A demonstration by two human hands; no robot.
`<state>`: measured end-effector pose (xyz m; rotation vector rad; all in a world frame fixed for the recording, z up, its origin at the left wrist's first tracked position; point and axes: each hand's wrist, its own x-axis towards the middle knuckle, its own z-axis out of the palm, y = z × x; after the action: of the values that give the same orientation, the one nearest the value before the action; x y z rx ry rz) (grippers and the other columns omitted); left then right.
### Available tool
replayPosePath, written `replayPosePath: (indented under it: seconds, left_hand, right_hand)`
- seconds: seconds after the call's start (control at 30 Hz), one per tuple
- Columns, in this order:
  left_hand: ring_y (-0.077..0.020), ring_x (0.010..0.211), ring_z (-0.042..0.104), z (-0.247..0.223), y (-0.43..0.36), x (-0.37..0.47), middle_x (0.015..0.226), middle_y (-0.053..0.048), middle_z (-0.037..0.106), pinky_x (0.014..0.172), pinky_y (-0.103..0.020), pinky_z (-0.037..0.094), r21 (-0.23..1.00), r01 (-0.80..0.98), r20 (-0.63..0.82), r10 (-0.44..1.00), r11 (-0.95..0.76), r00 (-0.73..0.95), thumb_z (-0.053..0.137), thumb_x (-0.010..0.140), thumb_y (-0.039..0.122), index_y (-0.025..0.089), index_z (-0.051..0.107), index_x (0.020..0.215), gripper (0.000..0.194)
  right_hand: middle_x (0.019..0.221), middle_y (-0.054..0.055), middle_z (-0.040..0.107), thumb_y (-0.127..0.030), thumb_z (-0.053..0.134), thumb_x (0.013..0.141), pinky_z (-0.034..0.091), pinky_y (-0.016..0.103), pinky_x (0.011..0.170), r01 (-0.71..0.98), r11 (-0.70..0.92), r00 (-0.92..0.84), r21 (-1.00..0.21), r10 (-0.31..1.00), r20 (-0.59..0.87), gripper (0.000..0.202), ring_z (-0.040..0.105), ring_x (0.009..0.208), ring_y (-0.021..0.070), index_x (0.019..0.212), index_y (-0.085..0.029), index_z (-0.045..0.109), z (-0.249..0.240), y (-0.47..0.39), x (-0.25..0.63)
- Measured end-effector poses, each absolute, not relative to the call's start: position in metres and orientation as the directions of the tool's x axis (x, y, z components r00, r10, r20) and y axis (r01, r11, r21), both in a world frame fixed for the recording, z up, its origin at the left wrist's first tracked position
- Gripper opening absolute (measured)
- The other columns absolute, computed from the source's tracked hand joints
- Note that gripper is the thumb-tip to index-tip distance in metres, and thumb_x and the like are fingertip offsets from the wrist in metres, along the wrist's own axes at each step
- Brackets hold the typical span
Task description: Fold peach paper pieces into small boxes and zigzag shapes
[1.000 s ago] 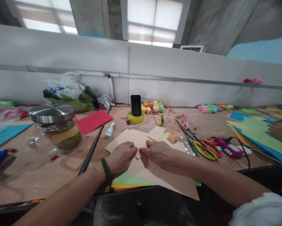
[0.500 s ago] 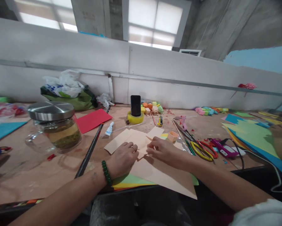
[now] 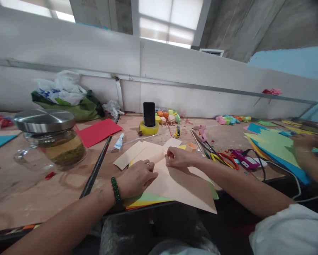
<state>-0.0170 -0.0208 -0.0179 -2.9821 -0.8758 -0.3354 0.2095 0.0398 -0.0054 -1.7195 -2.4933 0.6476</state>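
Several peach paper sheets (image 3: 185, 189) lie overlapped before me, above green and yellow sheets (image 3: 153, 197). My left hand (image 3: 139, 176), with a green bead bracelet (image 3: 115, 190) at its wrist, lies on the papers, fingers loosely bent and thumb held apart. My right hand (image 3: 178, 157) is closed in a pinch just above the sheets, at the edge of a raised peach paper piece (image 3: 156, 158). Its fingertips partly hide what they grip. A small peach paper box (image 3: 191, 147) stands behind the right hand.
A glass mug of tea (image 3: 60, 148) with a steel lid stands left. Behind the sheets are a phone (image 3: 149, 114) on a yellow tape roll (image 3: 149, 129) and small paper boxes (image 3: 167, 117). Scissors (image 3: 225, 159) and a pink glue gun (image 3: 201, 132) lie right, near another person's hand (image 3: 305, 141).
My left hand has drawn slightly back from the right, its thumb now apart. My right hand has curled tighter over the paper. The whole view has shifted slightly.
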Motion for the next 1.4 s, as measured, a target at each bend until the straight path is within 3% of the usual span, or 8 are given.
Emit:
replayPosePath:
  seconds: [0.27,0.47,0.67,0.8,0.9,1.0,1.23,1.4]
  left_hand:
    - [-0.0171,0.072,0.052,-0.018,-0.021,-0.021,0.073,-0.004,0.058,0.063,-0.030,0.035,0.071,0.518,0.238,0.518,-0.853,0.821,0.051,0.087,0.013,0.017,0.059,0.062,0.027]
    - [-0.0164,0.073,0.053,-0.016,-0.022,-0.021,0.075,-0.004,0.059,0.064,-0.029,0.036,0.101,0.523,0.231,0.532,-0.846,0.815,0.052,0.084,0.011,0.017,0.060,0.061,0.025]
    - [-0.0158,0.071,0.053,-0.010,-0.024,-0.021,0.073,-0.004,0.059,0.064,-0.028,0.039,0.137,0.528,0.223,0.545,-0.838,0.808,0.055,0.074,0.008,0.018,0.059,0.058,0.020]
    - [-0.0168,0.074,0.056,-0.012,-0.019,-0.020,0.074,-0.003,0.060,0.069,-0.028,0.044,0.234,0.554,0.304,0.601,-0.799,0.739,0.056,0.069,0.010,0.018,0.061,0.060,0.014]
    - [-0.0218,0.090,0.060,-0.019,-0.009,-0.022,0.096,-0.009,0.064,0.079,-0.033,0.048,0.356,0.717,0.407,0.790,-0.600,0.459,0.058,0.078,0.021,0.016,0.066,0.100,0.024]
    - [-0.0233,0.091,0.062,-0.024,-0.001,-0.026,0.099,-0.010,0.066,0.079,-0.034,0.049,0.384,0.795,0.279,0.880,-0.470,0.386,0.065,0.075,0.026,0.013,0.053,0.124,0.052]
    - [-0.0189,0.072,0.062,-0.018,-0.008,-0.023,0.076,-0.003,0.066,0.061,-0.027,0.043,0.366,0.811,0.115,0.886,-0.457,0.448,0.057,0.080,0.027,0.017,0.062,0.078,0.011]
    - [-0.0193,0.073,0.062,-0.016,-0.012,-0.020,0.077,-0.003,0.068,0.064,-0.028,0.044,0.353,0.804,0.109,0.875,-0.478,0.472,0.053,0.085,0.024,0.018,0.062,0.091,0.012]
  right_hand:
    - [0.091,0.004,0.068,-0.023,0.060,0.082,0.043,0.021,0.058,0.901,0.253,-0.356,-0.353,0.895,-0.269,0.010,0.061,0.067,0.0127,0.090,-0.017,0.059,0.008,0.044,0.217]
    - [0.085,0.005,0.068,-0.053,0.068,0.074,0.041,0.023,0.057,0.928,0.252,-0.324,-0.274,0.908,-0.265,0.039,0.063,0.073,0.0186,0.089,-0.018,0.059,0.008,0.042,0.209]
    - [0.094,0.006,0.070,-0.029,0.060,0.082,0.038,0.022,0.061,0.942,0.245,-0.300,-0.229,0.922,-0.246,0.016,0.062,0.083,0.0176,0.092,-0.017,0.061,0.009,0.039,0.205]
    - [0.091,0.009,0.069,-0.037,0.057,0.084,0.033,0.024,0.057,0.953,0.229,-0.260,-0.200,0.955,-0.143,0.025,0.062,0.080,0.0213,0.093,-0.015,0.060,0.005,0.025,0.195]
    - [0.091,0.006,0.069,-0.035,0.053,0.087,0.032,0.025,0.058,0.926,0.309,-0.333,-0.216,0.939,-0.084,0.020,0.061,0.078,0.0195,0.094,-0.018,0.060,0.001,0.017,0.184]
    - [0.092,0.008,0.068,-0.028,0.046,0.092,0.033,0.026,0.062,0.903,0.363,-0.385,-0.228,0.921,-0.055,0.019,0.061,0.080,0.0194,0.093,-0.016,0.062,0.000,0.016,0.177]
    - [0.094,0.006,0.066,-0.034,0.058,0.087,0.041,0.026,0.071,0.758,0.594,-0.600,-0.269,0.797,0.070,0.018,0.058,0.082,0.0174,0.094,-0.020,0.066,-0.007,0.006,0.175]
    - [0.095,0.006,0.067,-0.019,0.066,0.078,0.041,0.030,0.082,0.505,0.840,-0.843,-0.197,0.529,0.096,0.021,0.055,0.090,0.0197,0.099,-0.019,0.067,0.003,-0.004,0.174]
